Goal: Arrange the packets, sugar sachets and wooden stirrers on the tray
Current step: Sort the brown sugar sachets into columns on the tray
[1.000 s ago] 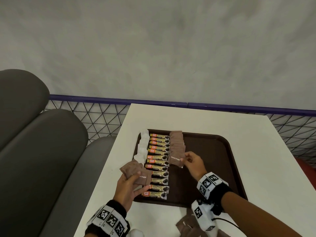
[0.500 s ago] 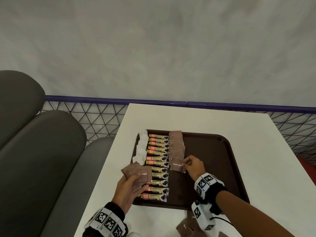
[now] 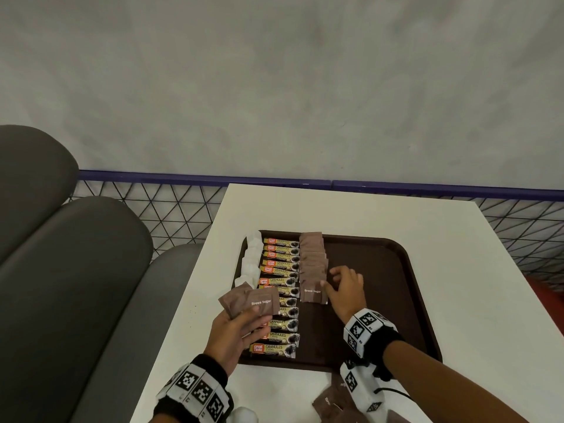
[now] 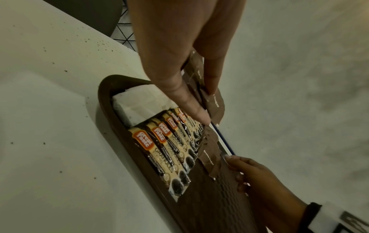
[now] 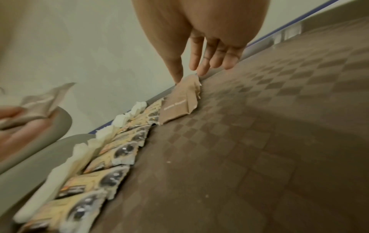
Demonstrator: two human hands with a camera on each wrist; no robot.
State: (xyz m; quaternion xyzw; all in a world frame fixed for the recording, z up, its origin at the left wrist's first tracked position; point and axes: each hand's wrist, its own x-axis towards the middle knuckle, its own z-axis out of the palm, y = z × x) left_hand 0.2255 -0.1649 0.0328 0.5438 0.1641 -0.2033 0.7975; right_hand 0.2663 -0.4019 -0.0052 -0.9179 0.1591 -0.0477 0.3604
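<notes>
A dark brown tray (image 3: 381, 300) lies on the white table (image 3: 473, 270). Along its left side run three columns: white sugar sachets (image 3: 251, 264), coffee granule packets (image 3: 279, 285) and brown sugar sachets (image 3: 311, 261). The nearest brown sachet (image 3: 312, 291) lies flat at the front end of its column. My right hand (image 3: 329, 279) is beside it, fingers extended, thumb tip touching its right edge (image 5: 191, 82). My left hand (image 3: 256, 319) hovers over the packets and pinches a fan of brown sugar sachets (image 3: 253, 302) between thumb and fingers (image 4: 211, 100).
More brown sachets (image 3: 332, 404) lie loose on the table in front of the tray, partly behind my right wrist. A white object (image 3: 244, 416) sits at the table's front edge. Grey padded seats (image 3: 76, 270) stand left, a mesh rail (image 3: 183, 209) behind.
My right hand lowered the brown sachet it pinched onto the front end of the brown column and let go. The left hand kept its fan of sachets nearly still.
</notes>
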